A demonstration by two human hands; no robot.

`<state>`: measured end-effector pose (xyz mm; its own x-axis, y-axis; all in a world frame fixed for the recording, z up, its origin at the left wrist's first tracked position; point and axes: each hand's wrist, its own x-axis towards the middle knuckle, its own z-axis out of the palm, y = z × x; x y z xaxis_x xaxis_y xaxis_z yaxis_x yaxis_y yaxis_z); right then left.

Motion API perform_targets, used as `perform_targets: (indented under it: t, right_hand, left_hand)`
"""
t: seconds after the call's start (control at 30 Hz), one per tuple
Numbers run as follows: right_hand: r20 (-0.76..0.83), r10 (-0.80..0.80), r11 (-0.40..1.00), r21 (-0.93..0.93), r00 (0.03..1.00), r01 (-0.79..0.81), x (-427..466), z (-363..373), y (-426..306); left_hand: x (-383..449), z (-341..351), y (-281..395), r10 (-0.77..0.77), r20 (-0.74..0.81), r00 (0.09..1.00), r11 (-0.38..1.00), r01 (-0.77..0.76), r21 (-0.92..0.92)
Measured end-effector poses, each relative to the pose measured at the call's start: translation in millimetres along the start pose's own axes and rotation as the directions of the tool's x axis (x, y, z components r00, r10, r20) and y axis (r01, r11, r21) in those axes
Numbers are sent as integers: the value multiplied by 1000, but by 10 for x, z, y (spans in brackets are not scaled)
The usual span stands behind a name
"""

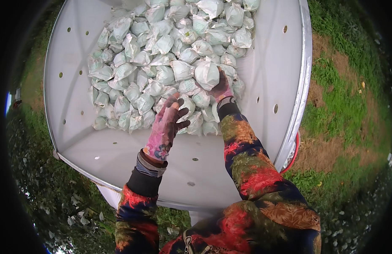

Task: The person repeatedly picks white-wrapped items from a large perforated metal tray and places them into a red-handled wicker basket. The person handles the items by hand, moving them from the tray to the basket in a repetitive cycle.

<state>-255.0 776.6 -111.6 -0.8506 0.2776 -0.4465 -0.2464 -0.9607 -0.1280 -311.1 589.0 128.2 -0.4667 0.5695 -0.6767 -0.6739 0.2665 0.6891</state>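
Note:
A heap of paper-bagged round fruits point(145, 60) fills much of a white bin point(157, 165) in front of me. My right hand point(222, 84), in a pink and dark glove, is closed around one pale paper-bagged fruit point(207, 75) above the right part of the heap; some of its fingers are hidden behind the bag. My left hand point(170, 122), in a pink flowered glove with bare fingertips showing, is over the heap's near edge, its fingers apart and nothing held in it.
The bin has a metal rim point(302, 82) and walls with round holes. A red-rimmed container point(294, 154) stands outside its right side. Grass point(329, 101) and dry ground lie to the right, dark foliage point(56, 203) at lower left.

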Motion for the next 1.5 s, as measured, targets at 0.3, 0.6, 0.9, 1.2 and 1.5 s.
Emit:
perform_targets:
  t: [0.3,0.6,0.9,1.2,1.5]
  right_hand:
    - [-524,-419,902,-330,741,277,398,-1293,-953]
    - [-795,-257,950,-103,550,294,507,-1535,-966]
    - [-374,-348,888,-424,860,175,374,-143,-298]
    - [573,770,637,-692,280,-339,-1806,2778,1795]
    - [-567,748,-416,-806,345,-422,-3328,460,3669]
  left_hand:
    - [-968,-139,-246,-254,5,967,967,254,-23]
    - [-1522,-99,-352,-232,-30,972,962,225,-151]
    - [-2463,-408,-762,-84,362,928,800,280,-531]
    - [-3087,-844,-3134,-237,75,969,678,220,-702]
    - [-2609,-839,-5226,-448,-178,876,15,-191,-981]
